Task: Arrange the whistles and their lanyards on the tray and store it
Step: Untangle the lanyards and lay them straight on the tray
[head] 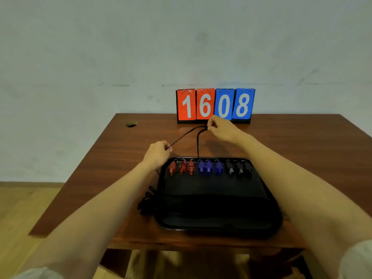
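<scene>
Black tray [219,228] sits on the wooden surface [112,158], near its front edge. Along the tray's far rim lie three red whistles [182,168], three blue whistles [208,168] and three black whistles [239,169]; the black ones merge with the tray and are hard to outline.

Right hand [221,128], just before the scoreboard [215,105], pinches a black lanyard [198,143]. One strand drops to the ring of the leftmost blue whistle. Another runs to the left hand [158,155], whose fingers curl round it.

A tangle of cords [147,200] lies against the tray's left rim. The dark tray floor cannot be read.
</scene>
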`<state>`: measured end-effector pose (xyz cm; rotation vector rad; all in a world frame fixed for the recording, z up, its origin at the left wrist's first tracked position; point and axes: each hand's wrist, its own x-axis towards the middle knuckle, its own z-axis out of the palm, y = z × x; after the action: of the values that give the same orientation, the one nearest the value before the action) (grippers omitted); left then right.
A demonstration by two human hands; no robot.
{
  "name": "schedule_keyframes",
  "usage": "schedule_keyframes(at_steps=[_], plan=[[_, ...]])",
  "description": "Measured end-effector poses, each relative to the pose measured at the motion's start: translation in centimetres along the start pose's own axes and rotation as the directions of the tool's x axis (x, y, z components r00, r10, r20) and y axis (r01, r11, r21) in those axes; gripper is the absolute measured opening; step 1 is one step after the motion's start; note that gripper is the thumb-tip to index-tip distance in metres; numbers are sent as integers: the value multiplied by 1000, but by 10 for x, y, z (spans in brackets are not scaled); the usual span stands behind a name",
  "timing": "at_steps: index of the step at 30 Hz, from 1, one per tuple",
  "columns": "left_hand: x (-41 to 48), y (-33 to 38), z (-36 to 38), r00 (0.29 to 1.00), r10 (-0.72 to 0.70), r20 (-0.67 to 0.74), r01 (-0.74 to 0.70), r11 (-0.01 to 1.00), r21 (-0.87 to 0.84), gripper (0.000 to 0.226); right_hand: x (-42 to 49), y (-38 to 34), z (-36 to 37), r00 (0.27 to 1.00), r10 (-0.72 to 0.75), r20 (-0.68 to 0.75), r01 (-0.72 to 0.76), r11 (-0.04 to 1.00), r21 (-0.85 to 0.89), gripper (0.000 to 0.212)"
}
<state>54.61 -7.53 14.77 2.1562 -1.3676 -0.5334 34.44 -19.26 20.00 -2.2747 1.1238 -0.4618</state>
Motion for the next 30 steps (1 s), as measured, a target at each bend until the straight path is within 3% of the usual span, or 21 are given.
schedule_keyframes(at_steps=[10, 15, 19, 22, 25, 27, 28, 30], plan=[[-74, 38, -36, 991, 119, -60, -123, 990, -67, 8, -70, -50, -45, 988, 15, -152, 10, 987, 158, 5], [-95, 59, -57, 970, 241, 14, -240, 969, -51, 40, -92, -82, -66, 979, 38, -201, 57, 893, 446, 12], [-105, 88, -62, 944, 326, 54, -306, 924, -229, 60, -103, -109, -73, 985, -2, -170, 105, 797, 595, 9], [-108, 109, -59, 930, 361, 76, -318, 889, -329, 53, -110, -125, -78, 981, -59, -184, 164, 761, 628, 8], [-112, 121, -57, 930, 365, 33, -330, 872, -362, 28, -116, -131, -85, 975, -75, -207, 190, 761, 620, 2], [-113, 125, -58, 928, 373, 2, -345, 861, -373, 20, -118, -129, -87, 970, -39, -241, 170, 816, 552, 5], [-114, 127, -60, 928, 372, -11, -349, 860, -373, 19, -118, -125, -87, 959, -14, -283, 140, 891, 432, 11], [-113, 128, -63, 934, 357, -31, -342, 861, -377, 19, -118, -112, -83, 940, 1, -341, 6, 1000, 21, 34]])
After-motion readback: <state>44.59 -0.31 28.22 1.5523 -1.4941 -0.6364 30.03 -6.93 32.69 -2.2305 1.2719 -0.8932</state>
